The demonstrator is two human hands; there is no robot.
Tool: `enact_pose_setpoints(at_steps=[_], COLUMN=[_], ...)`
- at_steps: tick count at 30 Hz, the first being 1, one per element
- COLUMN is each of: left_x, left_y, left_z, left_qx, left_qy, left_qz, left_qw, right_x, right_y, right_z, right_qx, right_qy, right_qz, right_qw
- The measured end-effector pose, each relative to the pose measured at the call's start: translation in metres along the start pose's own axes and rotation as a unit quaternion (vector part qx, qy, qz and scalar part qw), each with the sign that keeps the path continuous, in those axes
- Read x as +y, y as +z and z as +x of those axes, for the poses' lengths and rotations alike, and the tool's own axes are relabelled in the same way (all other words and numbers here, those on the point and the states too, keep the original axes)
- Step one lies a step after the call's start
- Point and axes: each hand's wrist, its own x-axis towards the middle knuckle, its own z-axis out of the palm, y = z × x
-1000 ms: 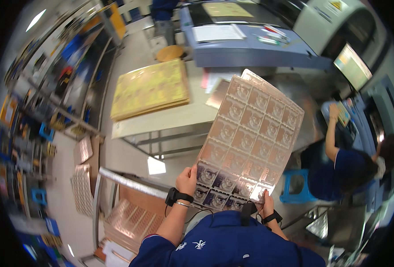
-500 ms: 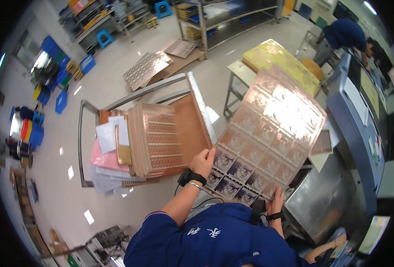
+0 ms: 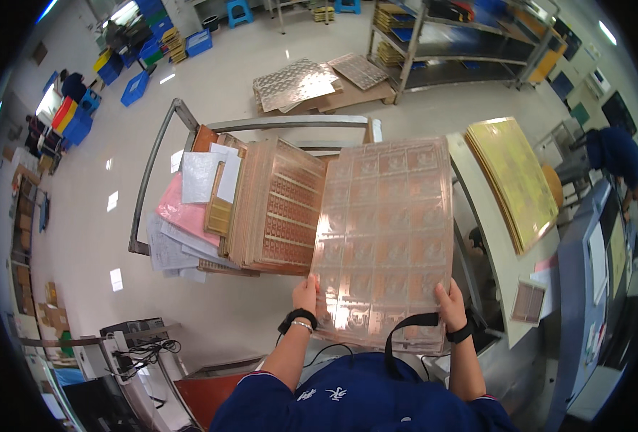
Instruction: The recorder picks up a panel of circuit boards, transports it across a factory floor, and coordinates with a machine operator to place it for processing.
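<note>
A large copper-coloured circuit board panel (image 3: pixel 385 216) with rows of square patterns is held up in front of me, its face toward me. My left hand (image 3: pixel 306 297) grips its lower left edge and my right hand (image 3: pixel 451 305) its lower right edge. A black strap (image 3: pixel 409 327) crosses the panel's bottom part. Just left of it, a row of copper panels (image 3: pixel 290 205) stands packed in a metal-framed cart (image 3: pixel 162 151). White papers (image 3: pixel 199 178) and a pink sheet (image 3: pixel 182 209) lie against the left end of that row.
Yellow panels (image 3: pixel 509 183) are stacked on a table to the right, beside a blue-grey machine (image 3: pixel 581 273). More copper panels (image 3: pixel 293 81) lie on a low pallet behind the cart. A metal shelf (image 3: pixel 412 57) stands beyond; a person in blue (image 3: pixel 615 155) bends at far right.
The panel has swung left from a tilted position to nearly upright, now beside the row in the cart. My right hand has moved up and right; both hands keep hold. The view has turned right.
</note>
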Motion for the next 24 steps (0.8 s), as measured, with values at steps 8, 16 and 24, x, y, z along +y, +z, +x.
enact_pose_setpoints(at_steps=[8,16,24], left_x=[-0.021,-0.066,-0.144], left_y=[0.014,0.048,0.040], left_z=[0.085,0.181,0.115], left_qx=[-0.007,0.009,-0.184], left_qy=[-0.143,0.007,-0.314], left_qz=[-0.025,0.159,0.258], left_qw=[0.989,0.987,0.895], right_x=[-0.052,-0.046,0.041], right_y=[0.089,0.152,0.198], right_z=[0.104,0.195,0.212], right_qx=[-0.032,-0.003,0.080], right_qy=[-0.009,-0.030,-0.094], right_qz=[-0.179,-0.304,-0.496], right_qw=[0.983,0.952,0.859])
